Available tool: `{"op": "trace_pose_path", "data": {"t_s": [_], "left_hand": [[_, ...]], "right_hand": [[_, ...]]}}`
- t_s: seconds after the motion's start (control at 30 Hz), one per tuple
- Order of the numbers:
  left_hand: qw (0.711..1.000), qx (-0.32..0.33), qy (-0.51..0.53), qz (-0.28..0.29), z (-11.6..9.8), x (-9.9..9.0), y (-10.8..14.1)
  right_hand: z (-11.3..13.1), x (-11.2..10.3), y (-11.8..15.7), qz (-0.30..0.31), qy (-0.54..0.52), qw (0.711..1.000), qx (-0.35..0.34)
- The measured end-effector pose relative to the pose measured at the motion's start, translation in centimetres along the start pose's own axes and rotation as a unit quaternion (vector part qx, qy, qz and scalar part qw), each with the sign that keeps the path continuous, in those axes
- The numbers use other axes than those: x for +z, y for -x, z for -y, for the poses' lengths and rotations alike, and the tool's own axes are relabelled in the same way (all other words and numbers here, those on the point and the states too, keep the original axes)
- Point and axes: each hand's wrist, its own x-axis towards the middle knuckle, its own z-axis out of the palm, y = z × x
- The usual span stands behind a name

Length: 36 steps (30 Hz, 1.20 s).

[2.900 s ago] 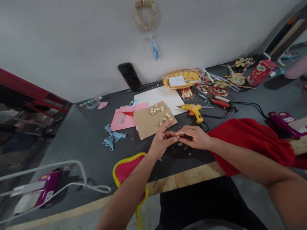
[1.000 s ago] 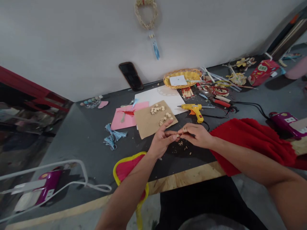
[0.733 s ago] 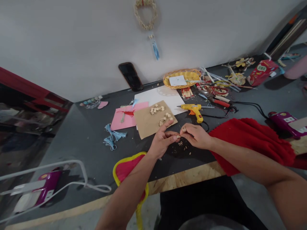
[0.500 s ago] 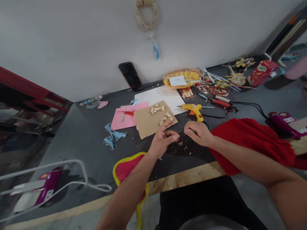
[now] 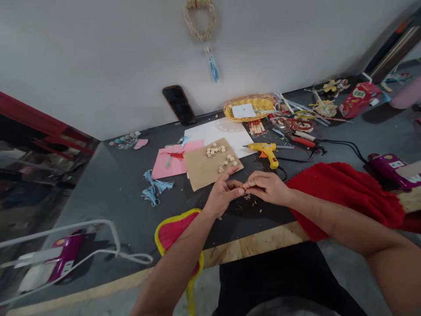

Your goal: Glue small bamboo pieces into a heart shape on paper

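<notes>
In the head view, the left hand (image 5: 221, 195) and the right hand (image 5: 269, 188) meet low over the near part of the dark counter (image 5: 108, 188), their fingertips touching. The left thumb is brought in against the bent fingers while the forefinger stretches out toward the brown card (image 5: 200, 173); the right thumb and forefinger are drawn together in a pinch. Anything between the fingertips is too small and too well covered to make out, so I cannot tell what either hand has hold of. Small pale wooden pieces (image 5: 254, 203) lie scattered on the counter just below the joined fingertips. On the brown card rest two clusters of wooden beads (image 5: 215, 152), the nearer one close to the left forefinger. The card overlaps a pink sheet (image 5: 159, 166) and a white sheet (image 5: 210, 129). Just beyond the right hand lies a yellow glue gun (image 5: 269, 152), its nozzle pointing left, and a red cloth (image 5: 345, 193) spreads partly beneath the right forearm. Light blue tassels (image 5: 159, 186) sit left of the card. Farther back, a phone (image 5: 179, 104) leans on the wall (image 5: 115, 57), with a shallow yellow basket (image 5: 265, 104) to its right.
</notes>
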Motion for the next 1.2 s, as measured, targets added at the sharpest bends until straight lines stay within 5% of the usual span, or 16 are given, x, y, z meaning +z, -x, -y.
{"op": "trace_pose_path", "data": {"t_s": [0.97, 1.1, 1.2], "left_hand": [[1.000, -0.007, -0.010, 0.000, 0.0, -0.1, 0.1], [1.000, 0.009, -0.017, -0.012, -0.2, 0.1, 0.2], [0.998, 0.036, 0.011, -0.042, -0.3, 0.2, 0.0]], "right_hand": [[-0.1, 0.3, 0.2, 0.024, 0.016, 0.999, 0.014], [-0.5, -0.6, -0.1, 0.050, 0.065, 0.996, -0.019], [-1.3, -2.6, -0.4, 0.020, 0.155, 0.987, 0.037]]}}
